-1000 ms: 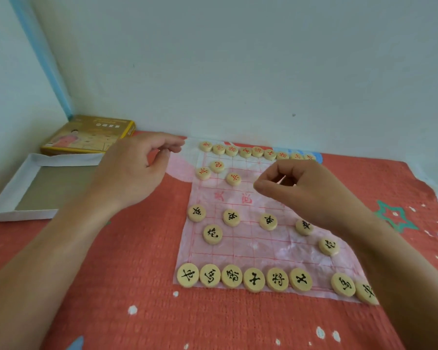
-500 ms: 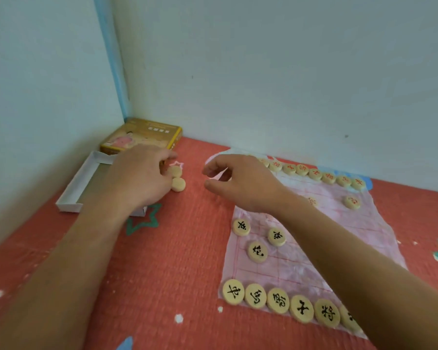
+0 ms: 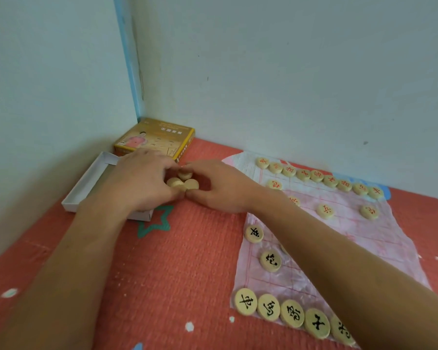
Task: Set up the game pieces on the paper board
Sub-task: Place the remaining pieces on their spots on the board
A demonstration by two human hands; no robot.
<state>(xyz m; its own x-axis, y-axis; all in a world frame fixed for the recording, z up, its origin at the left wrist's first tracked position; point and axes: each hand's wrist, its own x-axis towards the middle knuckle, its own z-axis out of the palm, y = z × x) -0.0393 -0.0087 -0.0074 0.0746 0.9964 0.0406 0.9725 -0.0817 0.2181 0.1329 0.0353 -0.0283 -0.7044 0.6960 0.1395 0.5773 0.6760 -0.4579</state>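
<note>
Three loose pale round game pieces (image 3: 183, 180) lie in a tight cluster on the red mat, left of the paper board (image 3: 379, 238). My left hand (image 3: 142, 180) curls around the cluster from the left, finger and thumb pinching the left piece (image 3: 175, 183). From the right, my right hand (image 3: 220, 188) reaches across the board's corner and pinches the right piece (image 3: 192, 184). Red-lettered pieces (image 3: 316, 175) line the board's far edge. Black-lettered pieces (image 3: 291, 313) line its near edge. My right forearm hides part of the board.
A yellow game box (image 3: 157, 138) stands in the wall corner, with an open white box tray (image 3: 86, 183) beside it under my left wrist. Walls close off the left and far sides. The red mat (image 3: 177, 269) stretches toward me.
My view swung left from the board toward the corner. My right hand left the board and crossed to the loose pieces. Both hands now meet around the cluster beside the box.
</note>
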